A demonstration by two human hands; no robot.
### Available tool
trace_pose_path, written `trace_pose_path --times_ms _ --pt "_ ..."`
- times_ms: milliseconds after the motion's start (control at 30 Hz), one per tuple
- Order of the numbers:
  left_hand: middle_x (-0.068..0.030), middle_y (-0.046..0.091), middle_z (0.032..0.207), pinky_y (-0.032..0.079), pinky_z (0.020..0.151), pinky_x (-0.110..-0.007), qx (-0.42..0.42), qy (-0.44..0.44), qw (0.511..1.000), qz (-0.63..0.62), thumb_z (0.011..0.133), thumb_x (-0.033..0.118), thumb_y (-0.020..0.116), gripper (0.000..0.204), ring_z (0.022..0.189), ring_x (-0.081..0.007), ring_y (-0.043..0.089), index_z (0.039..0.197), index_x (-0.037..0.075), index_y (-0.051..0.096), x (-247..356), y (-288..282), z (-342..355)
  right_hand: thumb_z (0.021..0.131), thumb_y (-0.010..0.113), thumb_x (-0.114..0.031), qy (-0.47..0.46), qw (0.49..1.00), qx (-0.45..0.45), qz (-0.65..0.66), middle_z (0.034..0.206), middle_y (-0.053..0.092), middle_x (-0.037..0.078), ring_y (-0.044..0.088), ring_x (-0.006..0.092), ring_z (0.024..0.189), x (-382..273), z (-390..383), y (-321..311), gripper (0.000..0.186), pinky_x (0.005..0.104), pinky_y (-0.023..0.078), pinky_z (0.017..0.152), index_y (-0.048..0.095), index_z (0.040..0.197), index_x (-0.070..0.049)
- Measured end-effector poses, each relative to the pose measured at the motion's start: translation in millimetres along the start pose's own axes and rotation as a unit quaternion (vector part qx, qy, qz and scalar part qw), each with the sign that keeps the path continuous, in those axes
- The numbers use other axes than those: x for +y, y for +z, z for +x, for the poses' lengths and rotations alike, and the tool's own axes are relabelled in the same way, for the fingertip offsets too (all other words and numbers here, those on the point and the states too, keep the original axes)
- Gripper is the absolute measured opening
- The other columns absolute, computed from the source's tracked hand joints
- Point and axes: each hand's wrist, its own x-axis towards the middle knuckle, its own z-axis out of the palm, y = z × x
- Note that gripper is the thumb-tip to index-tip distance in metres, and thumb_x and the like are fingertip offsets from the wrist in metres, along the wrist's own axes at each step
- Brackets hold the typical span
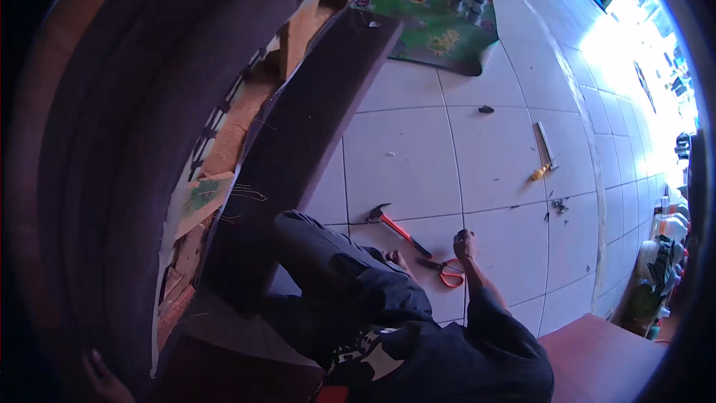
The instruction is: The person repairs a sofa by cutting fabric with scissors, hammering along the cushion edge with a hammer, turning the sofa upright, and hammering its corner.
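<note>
My right hand [465, 245] is closed like a fist above the tiled floor; whatever it may hold is too small to make out. Close beside it lie scissors [450, 276] with orange-red handles. A hammer [399, 231] with a red and black handle rests just left of them, near my bare foot [397, 259]. At the lower left edge, my left hand [104, 379] lies with its fingers stretched out against the dark upholstery [97, 254] of a large piece of furniture. Its exposed wooden frame [239, 123] shows along the side, with torn lining and loose threads.
A long dark padded piece [306, 104] lies along the frame. A tool with a yellow handle [540, 173], a metal strip [544, 142] and small dark bits [559, 205] lie on the right. Farther off are a green patterned mat [425, 7] and a reddish-brown surface [604, 354] lower right.
</note>
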Motion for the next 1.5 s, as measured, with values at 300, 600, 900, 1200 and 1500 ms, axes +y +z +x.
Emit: trace_pose_path --times_ms 300,600,900,1200,1500 --pt "-0.02 0.072 0.111 0.05 0.094 -0.036 0.026 -0.161 0.966 -0.199 0.101 0.024 0.062 0.032 0.103 -0.0296 0.069 0.117 -0.003 0.068 90 17 20 0.085 0.07 -0.04 -0.455 0.846 -0.002 -0.28 0.11 0.063 0.016 0.059 0.0386 0.104 58 -78 22 0.04 0.0595 0.043 0.096 0.067 0.113 -0.011" --pt "-0.023 0.066 0.079 0.048 0.069 -0.049 0.039 -0.114 0.973 -0.196 0.096 0.029 0.067 0.028 0.077 -0.0426 0.067 0.089 0.001 0.067 73 -46 11 0.098 0.059 -0.021 -0.444 0.807 0.245 -0.302 0.09 0.066 0.009 0.061 0.0241 0.072 -126 7 -11 0.038 0.042 0.045 0.067 0.061 0.131 -0.002" --pt "-0.0188 0.069 0.084 0.052 0.073 -0.051 0.084 -0.08 0.947 -0.299 0.09 0.022 0.074 0.028 0.084 -0.043 0.07 0.1 0.004 0.055 81 -22 26 0.092 0.061 -0.007 -0.803 0.542 0.22 0.115 0.109 0.07 0.013 0.068 0.0247 0.092 -525 -318 -296 0.04 0.0399 0.053 0.078 0.065 0.132 -0.005" --pt "-0.0183 0.067 0.084 0.049 0.072 -0.055 0.087 -0.1 0.94 -0.314 0.088 0.019 0.072 0.027 0.083 -0.0454 0.067 0.1 0.006 0.051 78 -8 24 0.089 0.055 -0.023 -0.961 0.064 0.232 -0.135 0.094 0.065 0.008 0.065 0.0241 0.08 -663 -507 -235 0.049 0.0429 0.049 0.081 0.059 0.134 -0.005" --pt "-0.0173 0.066 0.082 0.049 0.069 -0.055 0.117 -0.051 0.937 -0.325 0.087 0.014 0.07 0.024 0.078 -0.0445 0.066 0.098 0.007 0.051 76 4 17 0.09 0.054 -0.024 -0.933 -0.017 0.218 -0.286 0.093 0.065 0.01 0.067 0.0253 0.075 -696 -526 -225 0.046 0.0465 0.051 0.084 0.06 0.13 -0.001"
